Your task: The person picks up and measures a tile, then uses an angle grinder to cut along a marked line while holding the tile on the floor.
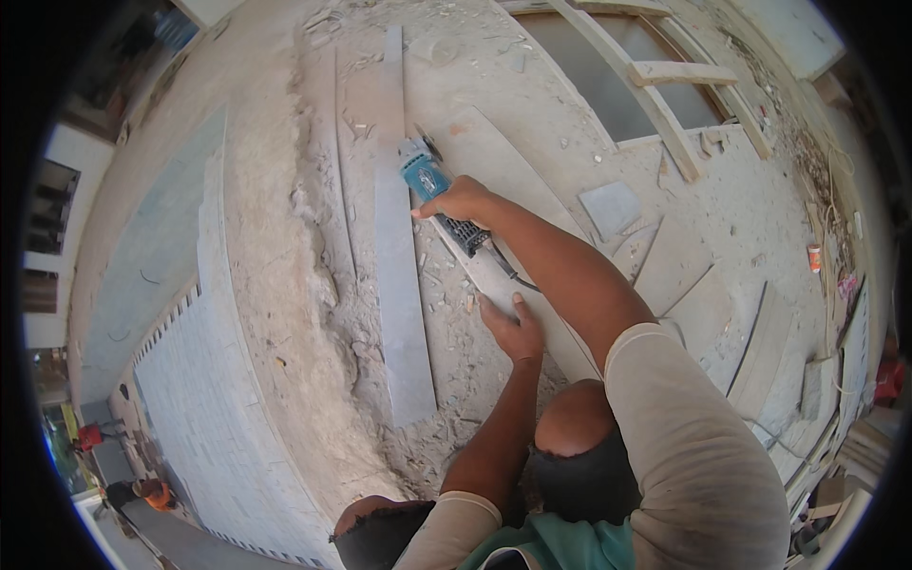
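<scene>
A blue and black angle grinder (426,179) is gripped in my right hand (461,201). Its disc end is beside the edge of a long grey stone strip (403,304) lying on the rubble, and pale dust hangs by it. The grinder's cord (513,274) runs back beneath my right forearm. My left hand (515,332) is at the near left edge of a pale stone slab (508,157), thumb and fingers closed about that edge. Its undermost fingers are hidden.
A broken concrete ledge (318,275) runs along the left, above a tiled surface (214,399). A wooden frame (655,90) crosses a pit at the far right. Loose slab pieces (679,261) lie to the right. Another person in orange (155,494) is far left.
</scene>
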